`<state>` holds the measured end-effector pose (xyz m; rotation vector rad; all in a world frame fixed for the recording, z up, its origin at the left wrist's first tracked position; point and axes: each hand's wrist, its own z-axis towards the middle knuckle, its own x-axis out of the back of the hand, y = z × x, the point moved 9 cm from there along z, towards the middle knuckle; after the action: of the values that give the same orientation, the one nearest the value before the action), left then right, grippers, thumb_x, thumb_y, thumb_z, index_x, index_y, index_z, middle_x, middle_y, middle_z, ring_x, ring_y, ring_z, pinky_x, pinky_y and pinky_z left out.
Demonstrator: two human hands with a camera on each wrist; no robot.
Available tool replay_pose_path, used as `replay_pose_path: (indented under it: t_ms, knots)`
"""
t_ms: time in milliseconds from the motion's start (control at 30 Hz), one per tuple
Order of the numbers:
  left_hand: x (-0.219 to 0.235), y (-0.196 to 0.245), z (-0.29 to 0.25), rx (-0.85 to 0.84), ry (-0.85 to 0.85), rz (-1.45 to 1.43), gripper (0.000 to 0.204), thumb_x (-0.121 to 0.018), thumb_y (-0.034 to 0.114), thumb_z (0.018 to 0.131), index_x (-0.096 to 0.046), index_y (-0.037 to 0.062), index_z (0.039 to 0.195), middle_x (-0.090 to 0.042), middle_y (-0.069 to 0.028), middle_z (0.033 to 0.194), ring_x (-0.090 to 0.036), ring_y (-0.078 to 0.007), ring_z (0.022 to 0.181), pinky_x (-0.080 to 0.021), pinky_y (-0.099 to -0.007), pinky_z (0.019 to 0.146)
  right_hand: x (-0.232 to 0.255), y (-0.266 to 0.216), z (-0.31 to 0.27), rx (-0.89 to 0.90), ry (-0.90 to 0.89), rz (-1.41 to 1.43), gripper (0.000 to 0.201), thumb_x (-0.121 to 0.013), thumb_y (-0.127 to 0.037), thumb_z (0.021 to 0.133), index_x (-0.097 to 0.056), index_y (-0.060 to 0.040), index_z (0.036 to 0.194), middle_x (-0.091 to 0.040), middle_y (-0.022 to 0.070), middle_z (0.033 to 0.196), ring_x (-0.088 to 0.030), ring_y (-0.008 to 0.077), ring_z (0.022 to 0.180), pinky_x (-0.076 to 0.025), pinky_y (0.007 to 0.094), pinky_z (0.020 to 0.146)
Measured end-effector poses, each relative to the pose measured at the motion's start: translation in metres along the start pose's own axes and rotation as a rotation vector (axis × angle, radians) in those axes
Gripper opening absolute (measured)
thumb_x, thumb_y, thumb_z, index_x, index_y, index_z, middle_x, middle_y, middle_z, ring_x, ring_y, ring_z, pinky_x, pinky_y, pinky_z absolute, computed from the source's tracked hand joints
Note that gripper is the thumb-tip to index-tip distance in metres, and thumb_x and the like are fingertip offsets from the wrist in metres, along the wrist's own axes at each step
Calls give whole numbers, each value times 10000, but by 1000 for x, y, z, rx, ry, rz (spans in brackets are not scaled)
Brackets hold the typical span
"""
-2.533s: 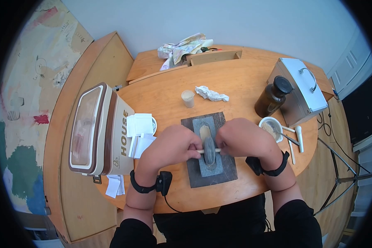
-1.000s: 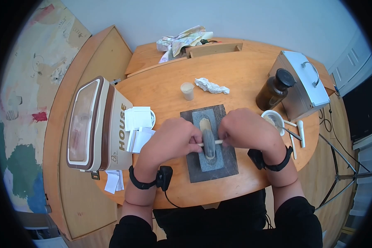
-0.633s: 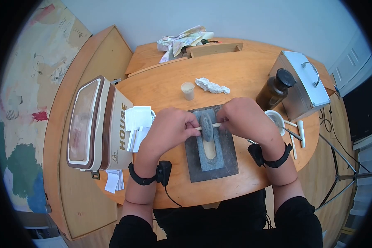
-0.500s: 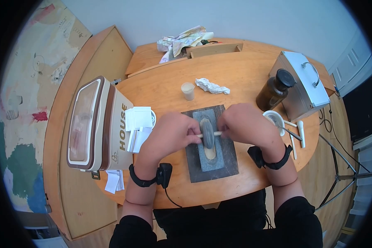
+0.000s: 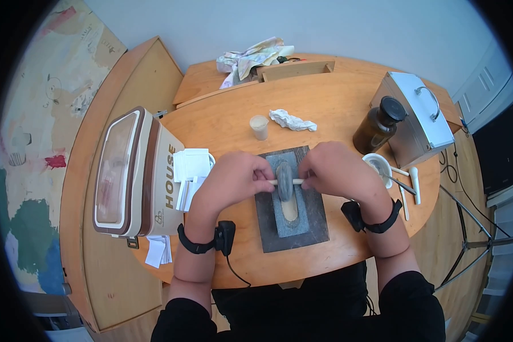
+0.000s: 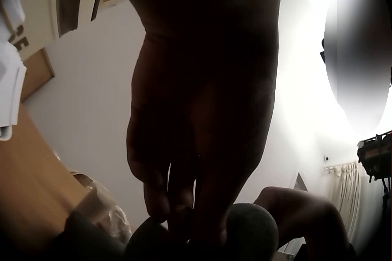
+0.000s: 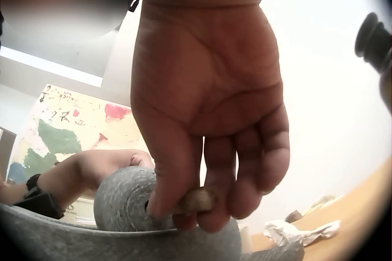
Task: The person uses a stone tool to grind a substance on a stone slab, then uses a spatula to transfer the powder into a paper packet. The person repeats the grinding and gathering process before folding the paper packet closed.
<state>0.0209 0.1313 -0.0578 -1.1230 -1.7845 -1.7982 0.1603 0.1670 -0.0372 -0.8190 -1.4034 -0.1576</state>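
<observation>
Compared with half a second ago, the round stone wheel has moved from the middle of the groove toward its far end, so more pale powder shows on the near side. It stands upright in the long, rounded groove of the grey stone trough, which lies on a flat dark board on the smooth wooden surface. A pale wooden handle goes through the wheel. The left hand pinches one end; its wrist view is very dark, but the fingers seem clamped on the handle, as the head view shows. The right hand has the thumb and fingers clamped on the other end, whose rounded tip shows in its wrist view. There the stone looks grainy and speckled.

Beyond the board are a translucent cup and a crumpled white tissue. To the right stand a brown glass bottle with black lid, a shiny metal box and a white bowl.
</observation>
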Motion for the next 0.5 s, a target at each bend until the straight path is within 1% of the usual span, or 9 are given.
replay_pose_path:
  t_ms: [67,100,167,233,300,367,433,500]
  knots:
    - [10,-1,1,-3,100,24,164,-857,127,770,-774,41,884,-752,-104,775,-726,-215,698,-544,-315,664,2,-3,1,5,31,-45,114,-801,-154,766,-788,-85,856,-722,125,791,-702,332,819,-548,431,735]
    - [10,0,1,-4,100,25,164,-857,127,770,-774,41,884,-752,-104,775,-726,-215,698,-544,-315,664,5,-4,1,8,62,-88,104,-794,-145,770,-788,-86,856,-724,127,796,-702,333,818,-548,432,735]
    - [11,7,-1,-32,140,130,167,-848,147,781,-774,41,887,-745,-101,762,-718,-221,682,-542,-324,660,5,-4,1,10,61,-95,94,-791,-140,772,-782,-84,847,-719,131,792,-701,336,816,-547,435,734]
    - [9,11,-2,-33,115,146,167,-841,156,787,-772,42,888,-740,-103,755,-713,-233,678,-539,-334,656,4,-5,1,11,60,-102,84,-787,-134,774,-777,-81,839,-715,135,789,-700,338,814,-547,439,734]
    - [6,12,-4,-34,91,162,167,-833,164,794,-771,43,890,-734,-106,749,-707,-244,674,-537,-344,651,2,-6,0,19,21,-90,76,-784,-132,768,-763,-75,815,-709,136,783,-695,343,807,-545,443,731]
    - [0,19,-6,-113,47,216,153,-814,162,808,-767,47,897,-726,-115,746,-700,-277,676,-532,-364,640,4,-9,-1,48,29,-104,80,-784,-135,766,-755,-74,809,-707,134,785,-693,342,807,-542,445,729]
    - [4,22,-9,-115,66,217,151,-808,158,809,-759,46,896,-723,-117,748,-697,-290,687,-530,-373,646,8,-13,-5,78,34,-121,85,-784,-138,764,-747,-72,804,-704,133,786,-692,342,808,-540,448,727]
    - [10,27,-13,-116,90,218,148,-802,154,810,-750,45,895,-721,-119,751,-694,-303,697,-528,-383,651,23,-17,-11,107,141,-89,102,-786,-135,765,-744,-62,822,-702,122,797,-685,337,799,-535,442,717]
